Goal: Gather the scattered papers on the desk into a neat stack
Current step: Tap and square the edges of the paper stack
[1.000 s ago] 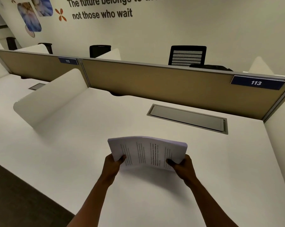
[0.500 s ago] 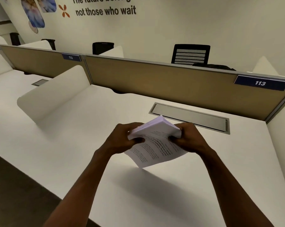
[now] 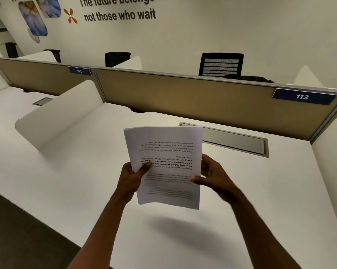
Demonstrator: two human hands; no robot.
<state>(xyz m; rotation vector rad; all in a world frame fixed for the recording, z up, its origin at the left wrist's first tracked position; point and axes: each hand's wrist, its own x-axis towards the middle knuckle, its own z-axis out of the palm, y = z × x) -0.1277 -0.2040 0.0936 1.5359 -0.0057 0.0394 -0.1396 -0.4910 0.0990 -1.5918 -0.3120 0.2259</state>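
Stack of printed papers (image 3: 164, 164) held upright above the white tabletop (image 3: 260, 191), text upside down. Left hand (image 3: 131, 176) fingers pinching its left edge, right hand (image 3: 212, 174) fingers gripping its right edge.

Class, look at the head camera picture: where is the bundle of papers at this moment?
The papers are at the centre of the view, held above the white desk between the left hand and right hand, just in front of the grey cable tray.

White papers (image 3: 164, 152) with black print; white bench (image 3: 260, 200); tan partition (image 3: 183, 94); navy label (image 3: 302, 96) at two o'clock.
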